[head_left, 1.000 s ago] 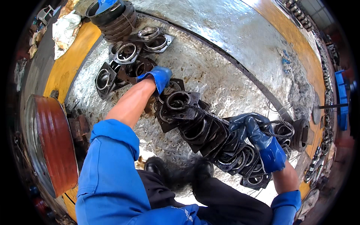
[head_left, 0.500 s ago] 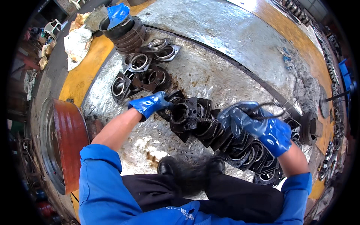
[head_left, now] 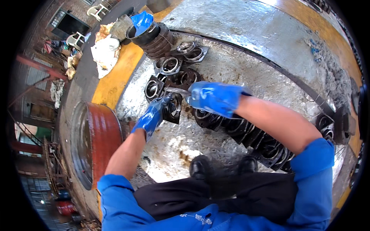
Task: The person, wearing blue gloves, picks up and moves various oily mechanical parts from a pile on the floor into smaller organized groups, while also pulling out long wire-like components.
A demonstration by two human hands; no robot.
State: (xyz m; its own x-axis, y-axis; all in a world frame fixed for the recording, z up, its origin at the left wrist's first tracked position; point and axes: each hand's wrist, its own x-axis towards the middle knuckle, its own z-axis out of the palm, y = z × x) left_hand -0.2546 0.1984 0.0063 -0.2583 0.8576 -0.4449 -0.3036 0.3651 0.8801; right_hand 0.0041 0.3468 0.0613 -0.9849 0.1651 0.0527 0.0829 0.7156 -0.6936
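My left hand, in a blue glove, is closed on the edge of a dark, oily square metal flange with a round hole. My right hand, gloved likewise, is closed just right of it. A short grey length of what looks like wire rope sticks out leftward from the right fingers, above the flange. Below the right wrist begins a row of similar black flanges, leaning on each other toward the lower right. Beyond my hands lies a loose group of ring flanges.
A stack of ribbed dark rings with a blue bag on top stands at the far left. A large red-brown drum-like rim stands left of my arm. My black shoes are on the grey floor. White sacking lies near the yellow strip.
My right hand has swung left from over the flange row to beside my left hand. The flange at my left hand now stands apart from the row. The view has shifted left.
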